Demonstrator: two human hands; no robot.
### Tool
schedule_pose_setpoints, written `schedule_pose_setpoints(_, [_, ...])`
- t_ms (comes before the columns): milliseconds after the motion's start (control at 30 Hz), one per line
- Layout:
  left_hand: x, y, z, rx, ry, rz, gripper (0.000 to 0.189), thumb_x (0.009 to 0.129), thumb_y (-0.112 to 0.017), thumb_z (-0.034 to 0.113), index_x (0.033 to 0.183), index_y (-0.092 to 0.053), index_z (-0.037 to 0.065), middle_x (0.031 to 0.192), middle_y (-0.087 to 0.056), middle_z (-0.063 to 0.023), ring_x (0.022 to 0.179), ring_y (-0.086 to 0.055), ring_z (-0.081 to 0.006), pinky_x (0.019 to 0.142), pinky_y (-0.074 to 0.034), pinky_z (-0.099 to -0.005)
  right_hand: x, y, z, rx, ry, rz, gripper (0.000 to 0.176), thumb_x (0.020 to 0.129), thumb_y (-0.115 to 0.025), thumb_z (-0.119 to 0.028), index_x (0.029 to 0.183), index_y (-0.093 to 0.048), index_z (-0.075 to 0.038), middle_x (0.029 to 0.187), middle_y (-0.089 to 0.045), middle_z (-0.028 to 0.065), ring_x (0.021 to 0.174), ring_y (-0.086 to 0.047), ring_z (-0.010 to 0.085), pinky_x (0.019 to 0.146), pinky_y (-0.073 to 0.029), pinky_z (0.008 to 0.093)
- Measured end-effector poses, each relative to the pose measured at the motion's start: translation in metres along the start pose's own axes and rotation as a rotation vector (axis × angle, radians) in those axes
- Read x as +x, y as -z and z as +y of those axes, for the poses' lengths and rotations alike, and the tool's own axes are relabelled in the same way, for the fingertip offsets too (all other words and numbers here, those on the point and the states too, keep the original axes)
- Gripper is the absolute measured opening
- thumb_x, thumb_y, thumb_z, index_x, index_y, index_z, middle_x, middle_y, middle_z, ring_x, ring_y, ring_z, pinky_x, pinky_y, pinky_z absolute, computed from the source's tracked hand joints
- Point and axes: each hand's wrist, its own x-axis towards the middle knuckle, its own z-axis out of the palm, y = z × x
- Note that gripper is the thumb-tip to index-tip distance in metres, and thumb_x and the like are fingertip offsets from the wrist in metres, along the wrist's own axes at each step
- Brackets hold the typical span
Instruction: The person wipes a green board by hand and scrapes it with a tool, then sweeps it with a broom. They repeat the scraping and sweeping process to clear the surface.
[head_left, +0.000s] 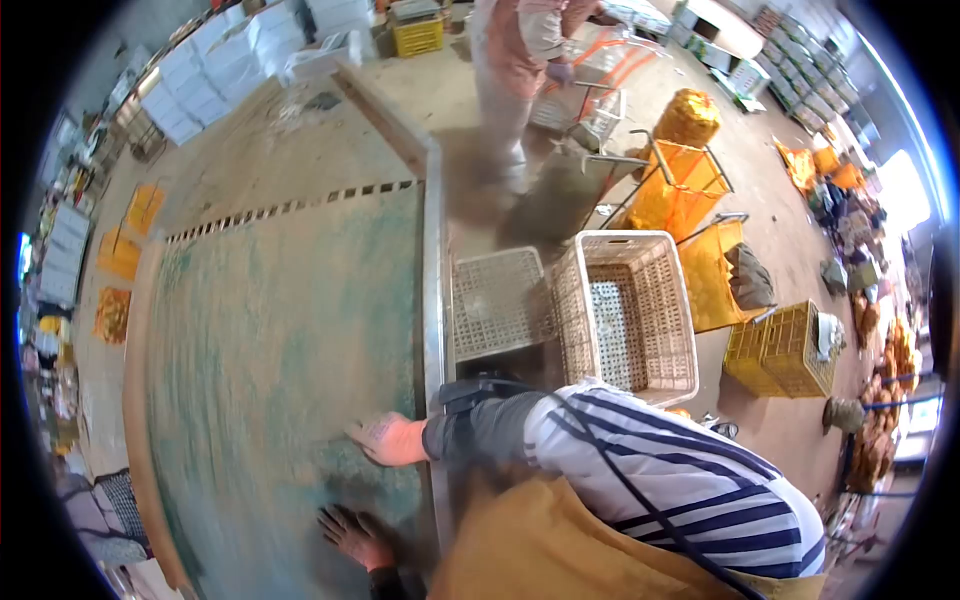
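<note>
A long, worn green surface [290,290] dusted with brown lies in front of me, edged by a metal rail [433,250]. My right hand [388,440] reaches over the rail from a striped sleeve with a grey cuff. Its fingers stretch out over the surface, slightly blurred, with nothing in them. Lower down, my left hand [355,535] is in shadow, its fingers spread close over the green surface and holding nothing. A dark cuff shows at its wrist. My tan apron [540,545] fills the bottom of the view.
Beside the rail stand a deep cream plastic crate [675,320] and a shallower crate [500,300]. Carts with yellow sacks [675,190] and yellow crates [785,345] lie beyond. A person [515,60] stands near the far end; white boxes [190,80] are stacked at upper left.
</note>
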Motion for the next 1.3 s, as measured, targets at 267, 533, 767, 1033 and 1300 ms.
schedule_pose_setpoints(267, [0.000, 0.007, 0.002, -0.096, 0.019, 0.048, 0.064, 0.080, -0.053, 0.030, 0.139, -0.037, 0.011, 0.145, -0.027, -0.0220, 0.134, -0.022, -0.0430, 0.110, -0.010, -0.0556, 0.037, 0.045, 0.017, -0.108, 0.088, -0.327, 0.060, 0.083, -0.050, -0.015, 0.140, -0.032, -0.013, 0.105, -0.058, 0.0230, 0.092, -0.059, 0.0379, 0.077, -0.049, 0.0433])
schedule_pose_setpoints(533, [0.119, 0.022, 0.069, -0.215, -0.082, 0.236, 0.063, 0.072, -0.062, 0.031, 0.126, -0.046, 0.002, 0.140, -0.036, -0.0205, 0.129, -0.029, -0.0413, 0.108, -0.015, -0.0568, 0.104, 0.116, 0.093, -0.254, 0.232, -0.466, 0.056, 0.082, -0.054, -0.020, 0.134, -0.039, -0.007, 0.092, -0.060, 0.0193, 0.079, -0.060, 0.0345, 0.069, -0.049, 0.0428])
schedule_pose_setpoints(767, [0.180, 0.035, 0.136, -0.190, -0.004, 0.053, 0.065, 0.075, -0.060, 0.034, 0.130, -0.044, 0.003, 0.142, -0.034, -0.0173, 0.130, -0.029, -0.0406, 0.107, -0.016, -0.0568, 0.220, 0.157, 0.263, -0.850, 0.041, -0.161, 0.054, 0.080, -0.053, -0.018, 0.132, -0.043, -0.006, 0.078, -0.064, 0.0091, 0.068, -0.063, 0.0255, 0.053, -0.047, 0.0382])
schedule_pose_setpoints(1033, [0.183, 0.034, 0.137, -0.232, 0.022, -0.007, 0.067, 0.075, -0.061, 0.035, 0.133, -0.042, 0.007, 0.144, -0.032, -0.0178, 0.133, -0.025, -0.0419, 0.109, -0.012, -0.0564, 0.268, 0.176, 0.260, -0.978, 0.074, -0.355, 0.033, 0.085, -0.050, -0.017, 0.114, -0.055, -0.003, 0.089, -0.062, 0.0132, 0.077, -0.062, 0.0237, 0.062, -0.046, 0.0378])
schedule_pose_setpoints(1300, [0.184, 0.033, 0.131, -0.297, 0.033, -0.034, 0.063, 0.078, -0.058, 0.038, 0.132, -0.043, 0.010, 0.140, -0.036, -0.0184, 0.133, -0.025, -0.0411, 0.109, -0.011, -0.0583, 0.232, 0.168, 0.233, -0.398, 0.303, -0.313, 0.042, 0.087, -0.050, -0.020, 0.126, -0.046, -0.004, 0.081, -0.060, 0.0138, 0.069, -0.059, 0.0299, 0.059, -0.046, 0.0416])
